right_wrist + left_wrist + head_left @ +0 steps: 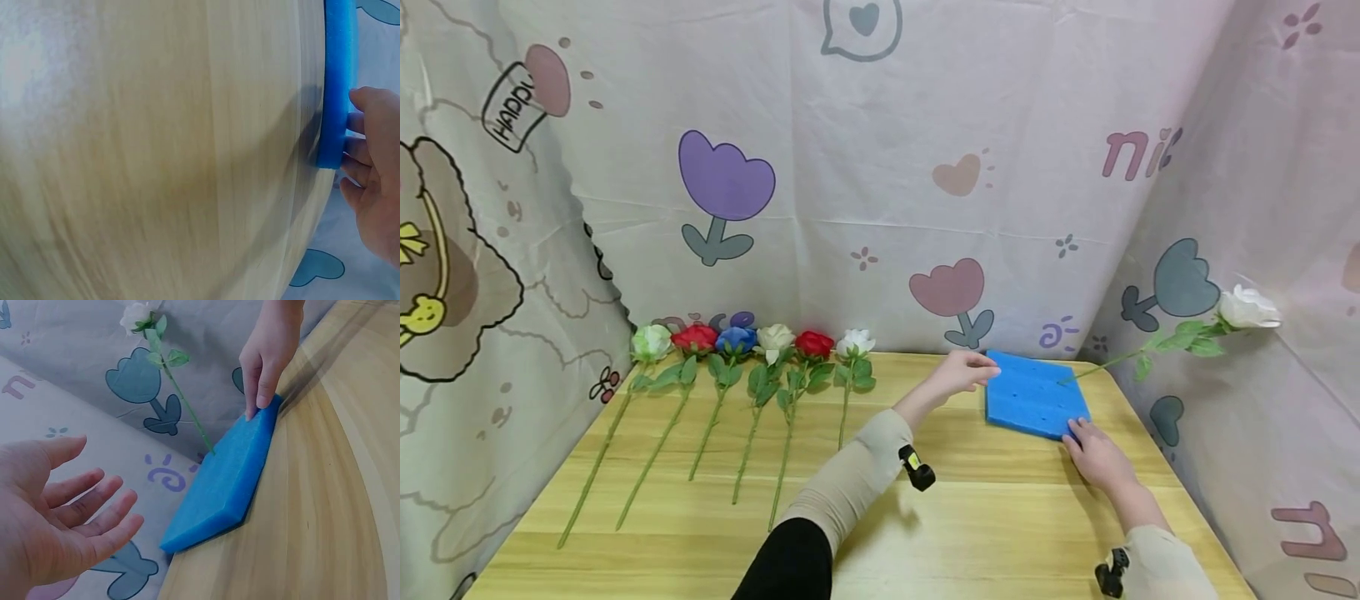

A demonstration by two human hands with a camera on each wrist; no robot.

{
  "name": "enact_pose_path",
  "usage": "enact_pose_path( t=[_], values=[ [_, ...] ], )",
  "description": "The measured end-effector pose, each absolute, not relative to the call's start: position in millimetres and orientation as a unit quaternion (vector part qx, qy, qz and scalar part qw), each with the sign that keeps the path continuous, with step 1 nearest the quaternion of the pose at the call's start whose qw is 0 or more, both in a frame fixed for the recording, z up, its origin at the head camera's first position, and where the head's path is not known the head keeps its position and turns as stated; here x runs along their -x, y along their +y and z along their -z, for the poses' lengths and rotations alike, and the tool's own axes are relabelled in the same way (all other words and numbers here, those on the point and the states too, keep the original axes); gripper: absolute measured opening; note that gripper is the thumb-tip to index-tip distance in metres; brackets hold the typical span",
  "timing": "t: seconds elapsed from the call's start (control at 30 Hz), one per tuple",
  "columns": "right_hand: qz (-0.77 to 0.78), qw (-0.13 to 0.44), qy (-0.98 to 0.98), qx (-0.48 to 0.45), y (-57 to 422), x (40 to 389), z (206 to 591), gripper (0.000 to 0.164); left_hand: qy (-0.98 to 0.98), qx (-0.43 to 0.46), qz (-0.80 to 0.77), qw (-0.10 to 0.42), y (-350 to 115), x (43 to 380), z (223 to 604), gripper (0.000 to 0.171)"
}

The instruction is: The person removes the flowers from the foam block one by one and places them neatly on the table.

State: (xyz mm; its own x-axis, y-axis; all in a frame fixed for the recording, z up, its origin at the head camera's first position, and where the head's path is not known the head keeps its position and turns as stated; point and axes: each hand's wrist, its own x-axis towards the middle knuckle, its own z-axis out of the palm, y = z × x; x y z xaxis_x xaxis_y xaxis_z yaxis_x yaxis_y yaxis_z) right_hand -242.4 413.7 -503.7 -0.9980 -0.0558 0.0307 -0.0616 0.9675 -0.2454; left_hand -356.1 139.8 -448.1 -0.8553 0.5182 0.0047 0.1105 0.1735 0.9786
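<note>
A blue foam board (pixel 1033 398) with small holes lies at the table's far right. One white rose (pixel 1247 308) stands in it by its green stem, leaning right. My left hand (pixel 958 375) is beside the board's left edge, holding nothing; in the left wrist view its fingers (pixel 94 512) are loosely spread. My right hand (pixel 1101 457) rests on the board's near right corner, fingertips touching it, as the right wrist view also shows. Left of my left arm, another white rose (pixel 855 343) lies on the table, beside a red rose (pixel 814 344).
Further left on the wooden table (pixel 970 533) lie a cream rose (pixel 775 340), a blue rose (pixel 736 340), another red rose (pixel 695 337) and a pale green-white rose (pixel 651 342), stems toward me. A patterned cloth (pixel 880 125) hangs behind and along both sides.
</note>
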Motion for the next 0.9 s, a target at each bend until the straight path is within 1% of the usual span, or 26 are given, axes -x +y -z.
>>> enact_pose_path(
  t=[0.1,0.33,0.43,0.8,0.9],
  values=[
    [-0.125,0.012,-0.992,-0.028,416.1,243.0,504.1,0.053,0.744,-0.222,-0.609,0.162,153.2,359.9,447.9,0.036],
    [-0.124,0.021,-0.992,-0.032,416.7,242.9,505.1,0.053,0.777,-0.242,-0.570,0.110,187.8,371.7,455.8,0.034],
    [-0.123,0.021,-0.992,-0.029,415.7,243.8,505.1,0.053,0.785,-0.245,-0.560,0.100,201.1,374.5,458.4,0.034],
    [-0.128,0.014,-0.991,-0.025,413.7,243.8,507.9,0.052,0.806,-0.232,-0.538,0.082,248.2,378.8,474.1,0.037],
    [-0.125,0.013,-0.992,-0.024,413.4,243.2,509.2,0.053,0.811,-0.224,-0.533,0.084,261.1,376.9,478.8,0.038]
  ],
)
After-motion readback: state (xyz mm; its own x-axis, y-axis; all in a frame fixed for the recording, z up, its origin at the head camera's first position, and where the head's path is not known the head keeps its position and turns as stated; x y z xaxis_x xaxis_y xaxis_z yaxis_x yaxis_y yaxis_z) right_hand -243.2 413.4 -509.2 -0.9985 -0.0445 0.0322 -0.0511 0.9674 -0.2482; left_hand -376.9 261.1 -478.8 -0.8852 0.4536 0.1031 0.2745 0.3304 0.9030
